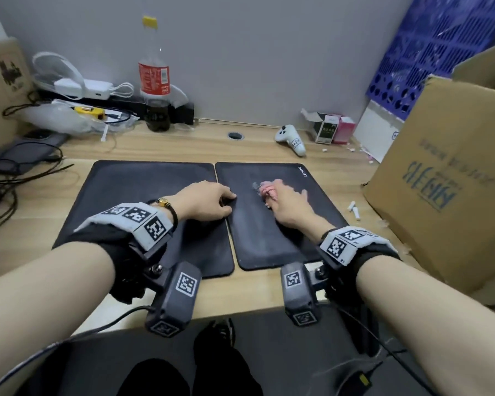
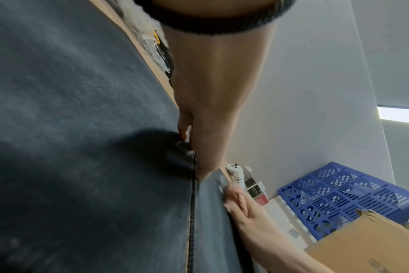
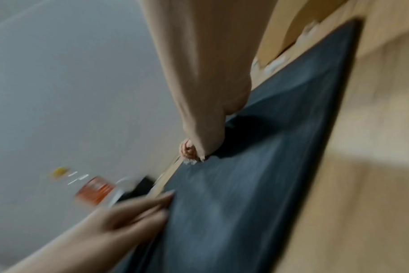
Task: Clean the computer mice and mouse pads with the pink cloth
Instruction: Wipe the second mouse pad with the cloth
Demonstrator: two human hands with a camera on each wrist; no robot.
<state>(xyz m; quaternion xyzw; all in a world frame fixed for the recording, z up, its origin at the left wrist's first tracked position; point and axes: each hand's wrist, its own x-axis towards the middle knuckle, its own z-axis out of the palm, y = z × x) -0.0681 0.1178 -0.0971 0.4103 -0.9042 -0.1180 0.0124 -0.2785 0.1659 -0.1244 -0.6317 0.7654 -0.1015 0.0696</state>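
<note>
On the left of the desk [image 1: 160, 150] lies the left pad [image 1: 132, 201], bare of any mouse; I see no mice in any view. Its right edge runs just beside the right pad [image 1: 306, 195], the two long edges parallel and pointing away from the person, a narrow seam between them.

The left hand [image 1: 205, 202] rests at that seam with its fingers lightly curled, their tips pressing on the near-left edge of the right pad. It seems to be pinning the pad down, not gripping anything (the left wrist view shows the fingertips [image 2: 200, 173] planted right at the seam).

Just to the right, the right hand [image 1: 287, 202] lies on the right pad with the pink cloth [image 1: 267, 190] bunched under its fingers, the wad poking out on the thumb side, toward the left hand. The fingers curl over the cloth and press it flat to the pad; this wrist view is motion-blurred, so I judge a wiping stroke is under way. The hands are near but apart.

The right hand is the one on the cloth, so the coming strokes are its work; unwiped pad lies beyond its fingers toward the far edge, and to their right.

Further right stands a cardboard box [image 1: 446, 178]; its contents are hidden. Small cartons [image 1: 333, 128] sit at the back by a white controller [image 1: 290, 138], one open, contents unclear.
</note>
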